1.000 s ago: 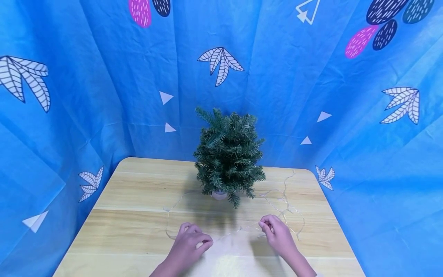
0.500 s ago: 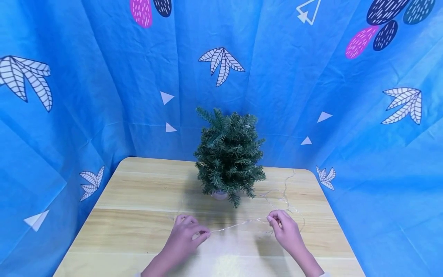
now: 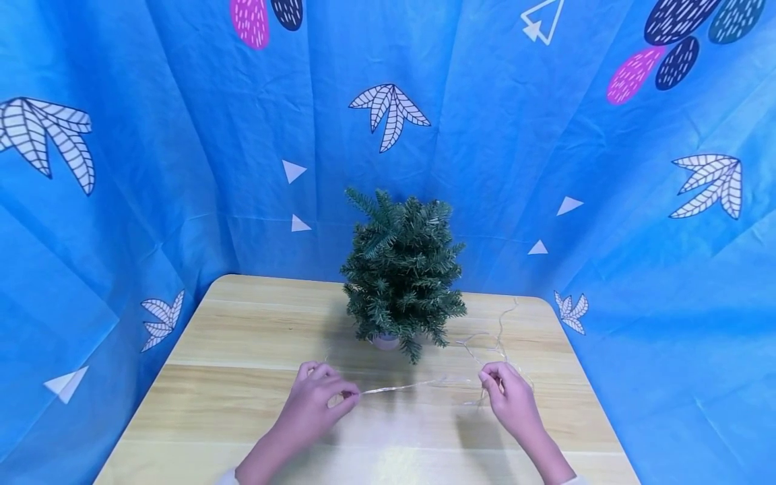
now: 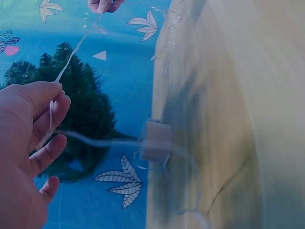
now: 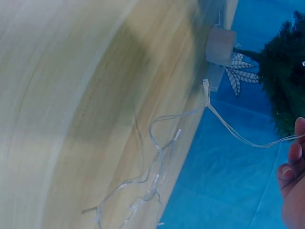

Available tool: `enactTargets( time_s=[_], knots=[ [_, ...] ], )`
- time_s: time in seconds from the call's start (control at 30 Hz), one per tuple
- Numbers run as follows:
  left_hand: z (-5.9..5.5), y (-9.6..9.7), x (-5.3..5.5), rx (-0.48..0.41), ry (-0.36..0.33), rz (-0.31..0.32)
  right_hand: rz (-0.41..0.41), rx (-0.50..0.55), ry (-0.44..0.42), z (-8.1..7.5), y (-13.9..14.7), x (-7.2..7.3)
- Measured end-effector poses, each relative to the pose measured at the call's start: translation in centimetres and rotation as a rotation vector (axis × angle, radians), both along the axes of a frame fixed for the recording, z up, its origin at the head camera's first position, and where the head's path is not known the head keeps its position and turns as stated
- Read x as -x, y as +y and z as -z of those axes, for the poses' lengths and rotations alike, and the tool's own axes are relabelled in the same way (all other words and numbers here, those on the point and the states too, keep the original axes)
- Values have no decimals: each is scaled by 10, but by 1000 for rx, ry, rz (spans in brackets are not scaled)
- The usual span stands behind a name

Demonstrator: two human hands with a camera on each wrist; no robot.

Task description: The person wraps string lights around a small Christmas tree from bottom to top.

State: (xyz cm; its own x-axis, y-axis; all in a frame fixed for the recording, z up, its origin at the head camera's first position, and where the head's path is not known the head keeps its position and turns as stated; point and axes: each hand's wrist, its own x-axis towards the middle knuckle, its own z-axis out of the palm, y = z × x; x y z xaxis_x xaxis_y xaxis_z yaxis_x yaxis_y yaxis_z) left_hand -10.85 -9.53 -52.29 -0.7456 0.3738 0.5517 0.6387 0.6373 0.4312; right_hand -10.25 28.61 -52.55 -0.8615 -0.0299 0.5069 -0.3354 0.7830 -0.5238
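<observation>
A thin clear string of fairy lights (image 3: 397,388) runs nearly taut between both hands above the table. My left hand (image 3: 312,406) pinches it between thumb and index finger, the other fingers loosely bent; in the left wrist view a slack length of wire (image 4: 105,142) hangs from that hand (image 4: 24,143). The right hand (image 3: 511,396) pinches the string further along, though its thumb and fingertips are partly cut off in the right wrist view. Behind the hands stands a small artificial Christmas tree (image 3: 403,269) on a pale round base (image 4: 157,140), upright and touched by neither hand.
More of the light string (image 5: 155,183) lies in loose loops on the right part of the wooden table (image 3: 242,323). Blue patterned cloth (image 3: 503,155) hangs close behind the table and along both sides.
My left hand has shifted left and slightly away from me, and the right hand to the right and up. The string between them is lifted and straighter. The tree stays put.
</observation>
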Motion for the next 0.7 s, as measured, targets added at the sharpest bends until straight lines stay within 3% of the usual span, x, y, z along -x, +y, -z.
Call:
enactTargets(
  time_s=[0.27, 0.7],
  knots=[
    [-14, -6, 5, 7, 44, 4, 28, 16, -22, -6, 4, 1],
    [-44, 10, 9, -49, 110, 80, -39, 77, -53, -8, -8, -5]
  ],
)
